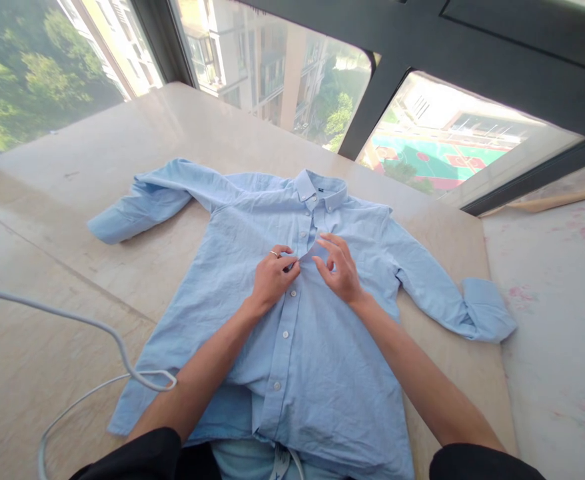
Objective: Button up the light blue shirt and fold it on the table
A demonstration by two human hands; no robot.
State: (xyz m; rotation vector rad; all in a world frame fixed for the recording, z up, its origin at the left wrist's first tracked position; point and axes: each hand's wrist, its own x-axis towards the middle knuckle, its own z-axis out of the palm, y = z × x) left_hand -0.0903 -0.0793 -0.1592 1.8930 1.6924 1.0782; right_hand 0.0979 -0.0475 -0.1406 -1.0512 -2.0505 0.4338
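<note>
A light blue button-up shirt (242,267) lies spread front side up, its collar (322,193) pointing away from me and its sleeves out to both sides. My left hand (275,275), with a ring on one finger, pinches the front placket at mid-chest. Just right of it, my right hand (340,267) has thumb and fingers apart beside the lifted placket edge, gripping nothing that I can see. Above the hands the shirt front gapes slightly. White buttons (285,335) run down the placket below them; those near the neck show too.
The shirt rests on a beige stone-like surface (47,220) beside windows with dark frames (362,113). A white cable (72,313) loops in from the left, crossing in front of my left forearm. A flower-patterned wall (557,320) borders the right side.
</note>
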